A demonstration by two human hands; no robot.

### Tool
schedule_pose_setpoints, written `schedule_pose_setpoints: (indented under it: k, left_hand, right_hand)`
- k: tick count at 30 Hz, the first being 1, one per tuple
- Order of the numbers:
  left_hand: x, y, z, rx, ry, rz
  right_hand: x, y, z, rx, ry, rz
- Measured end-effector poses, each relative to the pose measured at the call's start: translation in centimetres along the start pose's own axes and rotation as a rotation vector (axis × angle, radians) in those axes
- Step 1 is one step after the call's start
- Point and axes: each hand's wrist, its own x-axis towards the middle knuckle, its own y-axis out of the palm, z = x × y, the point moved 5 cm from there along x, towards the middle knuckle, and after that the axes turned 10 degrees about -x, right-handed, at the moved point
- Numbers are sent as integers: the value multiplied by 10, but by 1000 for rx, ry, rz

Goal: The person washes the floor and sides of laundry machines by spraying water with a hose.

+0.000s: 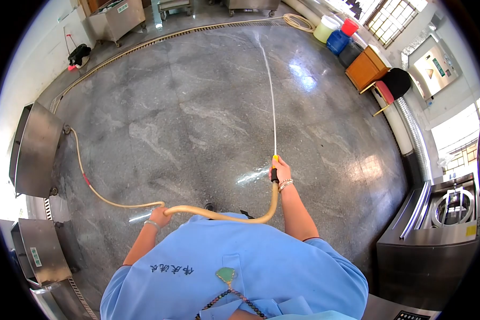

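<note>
My right hand [281, 169] is wrapped round a black-and-yellow spray nozzle [275, 175] on the end of a hose. From its tip a thin jet of water [272, 96] shoots straight ahead over the wet grey floor [197, 106]. The beige hose [224, 215] bows across the front of my blue shirt to my left hand [159, 215], whose fingers close round it. Beyond that hand, the hose runs along the floor toward the left, with a red band [86, 178] partway along.
Steel carts stand at left [37, 149] and far left [117, 21]. At back right are coloured buckets [338, 41], coiled hose [298, 22], a wooden cabinet [367, 68] and a chair [385, 92]. A steel machine [432, 250] is close on my right. A drain channel [144, 40] curves along the back.
</note>
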Motion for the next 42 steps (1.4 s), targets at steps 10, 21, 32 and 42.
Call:
schedule_pose_setpoints:
  k: [10,21,32,42]
  left_hand:
    - [3,0,-7,-7,-12,17]
    - [9,-1,-5,0,29,16]
    - [13,2,9,14,47,21]
    - [8,-7,1,3,69,28]
  right_hand:
    - [6,-33,-6,121,-23,-118]
    - [0,-46,-7,188,-30,-224]
    - [-8,-58,-4,207,-84,-302]
    - [-11,-62,-7,178,-72,-325]
